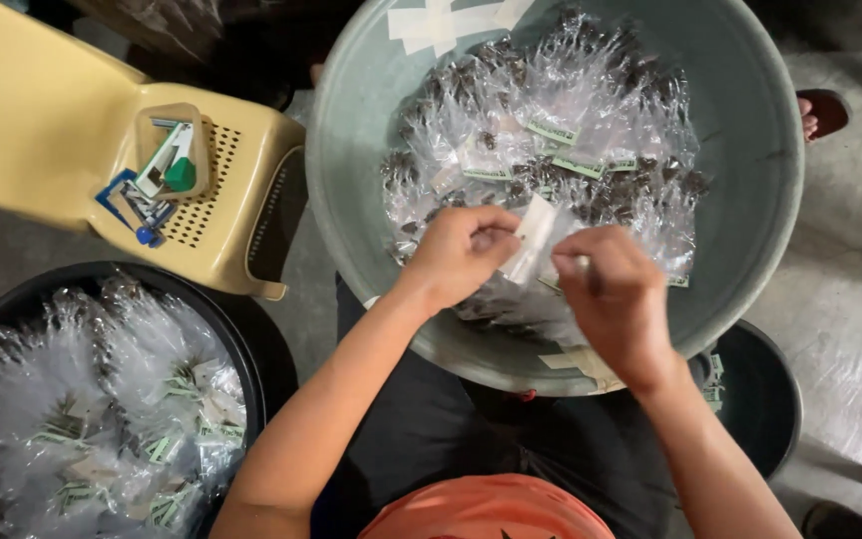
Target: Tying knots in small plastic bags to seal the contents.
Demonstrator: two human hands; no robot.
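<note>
Orange-clad lap below, both hands meet over a grey basin point(750, 150) of small clear packets point(561, 150).

Left hand point(461, 252) and right hand point(616, 299) each pinch one clear packet with a white paper strip point(533, 238), held just above the basin's near side. A loose pinch could drop it into the heap, mixing it with the rest. Left of the basin, a black tub point(241, 349) holds more packets; a yellow stool point(42, 120) carries a stapler point(167, 165).
</note>
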